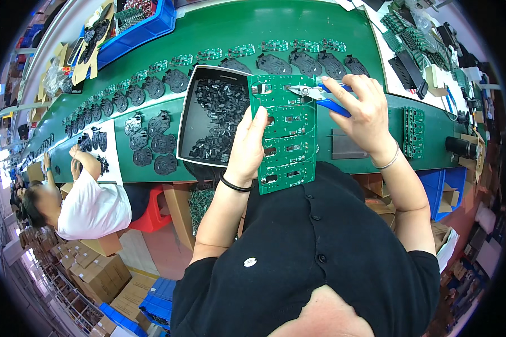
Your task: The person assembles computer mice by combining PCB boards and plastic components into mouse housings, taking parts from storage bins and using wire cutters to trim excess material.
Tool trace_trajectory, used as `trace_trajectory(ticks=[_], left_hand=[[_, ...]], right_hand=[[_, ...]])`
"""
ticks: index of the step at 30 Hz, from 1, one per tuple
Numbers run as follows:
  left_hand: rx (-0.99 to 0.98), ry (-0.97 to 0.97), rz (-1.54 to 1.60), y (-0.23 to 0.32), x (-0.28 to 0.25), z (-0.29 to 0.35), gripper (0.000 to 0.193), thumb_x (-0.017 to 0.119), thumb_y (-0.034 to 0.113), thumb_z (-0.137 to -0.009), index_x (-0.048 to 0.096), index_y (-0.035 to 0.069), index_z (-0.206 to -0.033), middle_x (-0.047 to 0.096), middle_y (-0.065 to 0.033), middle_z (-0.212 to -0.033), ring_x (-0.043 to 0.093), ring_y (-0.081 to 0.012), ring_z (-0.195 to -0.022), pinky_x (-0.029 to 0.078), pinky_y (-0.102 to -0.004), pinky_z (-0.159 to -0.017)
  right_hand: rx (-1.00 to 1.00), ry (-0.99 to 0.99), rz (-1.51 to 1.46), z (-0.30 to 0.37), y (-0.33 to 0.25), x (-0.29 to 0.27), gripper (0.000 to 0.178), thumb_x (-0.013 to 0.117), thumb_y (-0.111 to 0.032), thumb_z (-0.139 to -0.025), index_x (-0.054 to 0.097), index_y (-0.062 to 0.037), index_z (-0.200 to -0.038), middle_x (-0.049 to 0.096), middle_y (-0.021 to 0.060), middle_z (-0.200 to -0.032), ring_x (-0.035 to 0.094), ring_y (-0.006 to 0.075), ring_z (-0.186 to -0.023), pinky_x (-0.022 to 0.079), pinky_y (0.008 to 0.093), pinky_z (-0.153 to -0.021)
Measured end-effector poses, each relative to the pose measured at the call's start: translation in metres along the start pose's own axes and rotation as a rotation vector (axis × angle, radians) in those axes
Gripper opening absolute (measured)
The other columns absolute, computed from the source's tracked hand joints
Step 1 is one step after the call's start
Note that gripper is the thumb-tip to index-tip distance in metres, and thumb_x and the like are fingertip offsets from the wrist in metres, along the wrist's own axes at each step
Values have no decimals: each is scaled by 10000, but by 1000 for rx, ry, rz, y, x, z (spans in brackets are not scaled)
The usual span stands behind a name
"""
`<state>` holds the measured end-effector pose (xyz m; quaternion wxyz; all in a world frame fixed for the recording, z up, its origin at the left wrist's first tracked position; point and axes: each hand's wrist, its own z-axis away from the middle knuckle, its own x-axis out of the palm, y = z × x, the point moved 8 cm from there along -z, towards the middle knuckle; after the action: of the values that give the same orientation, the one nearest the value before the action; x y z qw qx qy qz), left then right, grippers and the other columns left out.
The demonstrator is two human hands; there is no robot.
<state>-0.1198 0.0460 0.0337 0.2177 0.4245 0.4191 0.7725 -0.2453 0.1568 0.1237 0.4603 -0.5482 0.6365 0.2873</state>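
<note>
The green circuit board (pixel 287 135) is held up in front of the person's black shirt (pixel 343 224), its far end over the green table (pixel 230 28). The left hand (pixel 247 147) grips it by the left edge, thumb pressed along the face; the other fingers are hidden behind the board. The right hand (pixel 366 106) has its fingers curled around the blue handles of a pair of pliers (pixel 336 108), whose metal tip lies over the far part of the board; whether the tip touches it, I cannot tell.

Just left of the board, an open box (pixel 186 112) holds a heap of small black parts (pixel 219 106). To the right, a grey flat piece (pixel 347 145) lies on the table, and farther right are more green boards (pixel 413 133). Beyond the box, black plastic shells (pixel 274 64) lie in a row, with smaller boards (pixel 274 46) lined up behind them. Off to the left, a co-worker in a white shirt (pixel 95 210) works at the table, and a blue bin (pixel 138 42) stands at its far side.
</note>
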Motion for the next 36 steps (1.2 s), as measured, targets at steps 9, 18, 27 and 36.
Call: trace_trajectory(ticks=[9,18,27,36], left_hand=[[-21,13,25,-7,-8,0,371,395,258,-970,451,32,-1259,542,-45,-1135,479,-105,-997,369,-259,-891],[34,-1,-72,-3,-4,0,387,398,337,-958,437,77,-1243,559,-56,-1058,537,-112,-919,478,-255,-746],[21,10,-40,0,-1,2,360,398,276,-963,462,46,-1233,543,-39,-1108,492,-102,-961,412,-254,-826],[-212,-57,483,-45,-23,0,388,408,362,-951,449,86,-1220,548,-97,-1152,571,-204,-979,505,-360,-781]], right_hand=[[31,20,-15,-2,2,-7,576,727,-145,-572,585,-150,-1130,541,81,-917,525,249,-840,419,373,-751],[21,-19,45,-5,-4,-7,597,735,-151,-562,583,-153,-1139,541,77,-945,526,238,-889,411,369,-784],[17,-1,14,1,-3,-1,570,738,-147,-559,591,-145,-1110,528,73,-889,519,227,-813,411,354,-716],[212,160,-113,11,26,-22,480,691,-92,-593,630,-132,-1068,551,92,-863,533,250,-767,435,356,-698]])
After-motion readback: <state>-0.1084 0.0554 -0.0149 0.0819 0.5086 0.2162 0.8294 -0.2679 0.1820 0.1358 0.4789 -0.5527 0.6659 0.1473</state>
